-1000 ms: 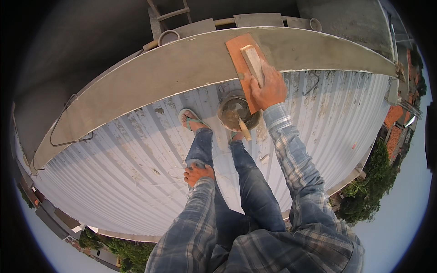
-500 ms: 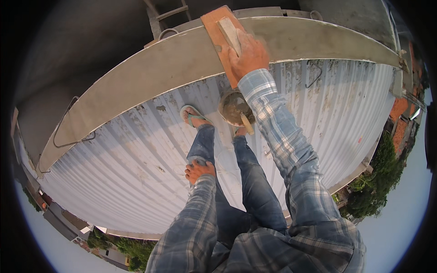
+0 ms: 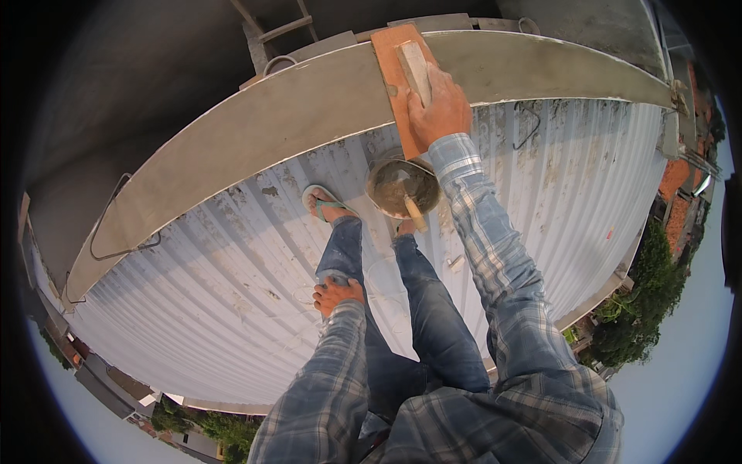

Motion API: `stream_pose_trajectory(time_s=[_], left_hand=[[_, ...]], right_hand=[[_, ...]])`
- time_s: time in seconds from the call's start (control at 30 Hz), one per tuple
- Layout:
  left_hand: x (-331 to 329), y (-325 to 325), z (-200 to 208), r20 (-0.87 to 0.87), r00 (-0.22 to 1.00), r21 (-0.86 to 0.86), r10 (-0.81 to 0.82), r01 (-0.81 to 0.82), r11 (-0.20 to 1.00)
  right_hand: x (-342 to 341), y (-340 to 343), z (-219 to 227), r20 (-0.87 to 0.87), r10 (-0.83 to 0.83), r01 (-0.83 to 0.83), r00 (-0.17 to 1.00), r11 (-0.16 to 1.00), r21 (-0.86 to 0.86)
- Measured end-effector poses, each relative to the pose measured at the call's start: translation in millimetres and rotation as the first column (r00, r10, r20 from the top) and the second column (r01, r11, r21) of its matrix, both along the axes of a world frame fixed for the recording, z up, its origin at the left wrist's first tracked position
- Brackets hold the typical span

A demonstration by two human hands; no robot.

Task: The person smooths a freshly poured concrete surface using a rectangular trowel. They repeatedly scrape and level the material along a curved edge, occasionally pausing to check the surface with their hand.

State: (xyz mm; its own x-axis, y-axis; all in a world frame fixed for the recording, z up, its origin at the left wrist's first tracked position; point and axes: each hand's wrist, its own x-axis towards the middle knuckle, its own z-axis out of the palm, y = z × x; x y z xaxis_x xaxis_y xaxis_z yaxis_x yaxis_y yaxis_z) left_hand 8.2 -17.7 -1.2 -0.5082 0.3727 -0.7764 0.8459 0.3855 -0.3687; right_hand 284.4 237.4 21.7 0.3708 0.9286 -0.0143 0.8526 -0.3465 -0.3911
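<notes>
My right hand [image 3: 442, 104] is closed around the pale wooden handle of a plasterer's float [image 3: 393, 71]. The float's orange-brown board lies across the smooth grey plastered beam [image 3: 309, 97]. Below the float, a round bucket [image 3: 374, 203] holds wet grey mortar, and a trowel [image 3: 413, 210] with a wooden handle leans in it. My left hand [image 3: 338, 295] is at my left knee with its fingers curled. A greyish patch or pad shows beside those fingers, and I cannot make out what it is.
I stand on a corrugated pale metal sheet [image 3: 224, 271] spotted with mortar. Bent metal rods [image 3: 116, 249] stick out along the beam. A wooden ladder [image 3: 284, 29] stands behind it. Past the sheet's edge are trees [image 3: 645, 309] and rooftops. A small pale chip [image 3: 456, 263] lies right of my legs.
My right hand and the float have shifted to the right along the beam. More of the bucket shows now. My left hand stays at the knee.
</notes>
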Motion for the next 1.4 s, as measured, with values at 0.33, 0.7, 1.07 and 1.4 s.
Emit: stream_pose_trajectory(time_s=[0.33, 0.7, 1.07, 1.4], left_hand=[[7, 1, 1, -0.019, 0.999, 0.016, -0.03, 0.031, 0.999], [8, 1, -1, -0.034, 0.997, -0.006, -0.076, 0.076, 0.997], [9, 12, 8, -0.048, 0.999, -0.02, -0.013, 0.012, 1.0], [7, 13, 3, -0.07, 0.997, -0.035, -0.021, 0.019, 0.999]], right_hand=[[-5, 31, -1, -0.018, -0.009, 0.011, 1.0, 0.993, 0.116], [-4, 22, 6, -0.049, -0.052, 0.052, 0.997, 0.999, 0.006], [-22, -8, 3, -0.069, 0.001, -0.003, 0.998, 1.0, -0.027], [-9, -2, -3, -0.015, -0.038, 0.039, 0.999, 0.998, 0.041]])
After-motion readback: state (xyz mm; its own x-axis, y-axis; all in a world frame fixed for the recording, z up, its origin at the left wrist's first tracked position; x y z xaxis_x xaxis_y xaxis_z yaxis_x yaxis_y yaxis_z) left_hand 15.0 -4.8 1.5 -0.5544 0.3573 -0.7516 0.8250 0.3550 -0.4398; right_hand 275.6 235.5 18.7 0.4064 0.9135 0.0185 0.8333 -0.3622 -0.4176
